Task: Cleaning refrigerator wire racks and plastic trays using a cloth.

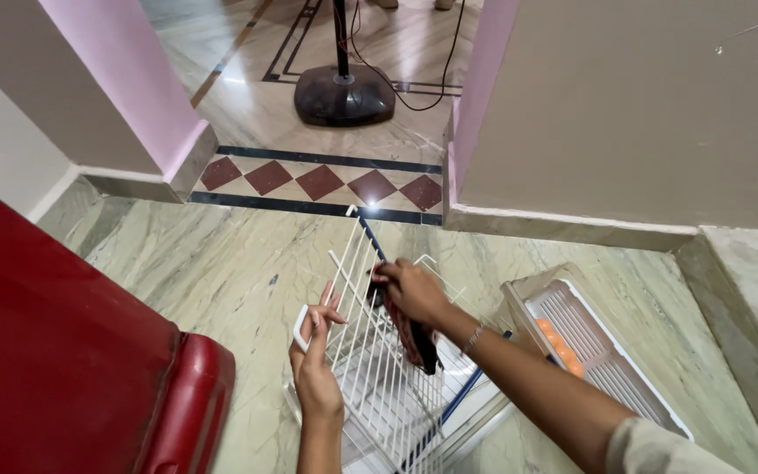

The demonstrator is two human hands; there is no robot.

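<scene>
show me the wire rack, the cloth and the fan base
wire rack point(357, 263), head view, on its upper white bars
cloth point(416, 342), head view, on its hanging dark fold
fan base point(344, 95), head view, on its round dark foot

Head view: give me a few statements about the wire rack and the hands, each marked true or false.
1. The left hand grips the white wire rack at its rounded corner. True.
2. The right hand presses a dark cloth against the rack's wires. True.
3. The rack lies flat on the floor. False: it is held up at a tilt above the marble floor.
4. The plastic tray right of the rack is empty. False: orange things show in it.
5. A fan base stands beyond the doorway. True.
6. The red appliance is right of the rack. False: it is on the left.
</scene>
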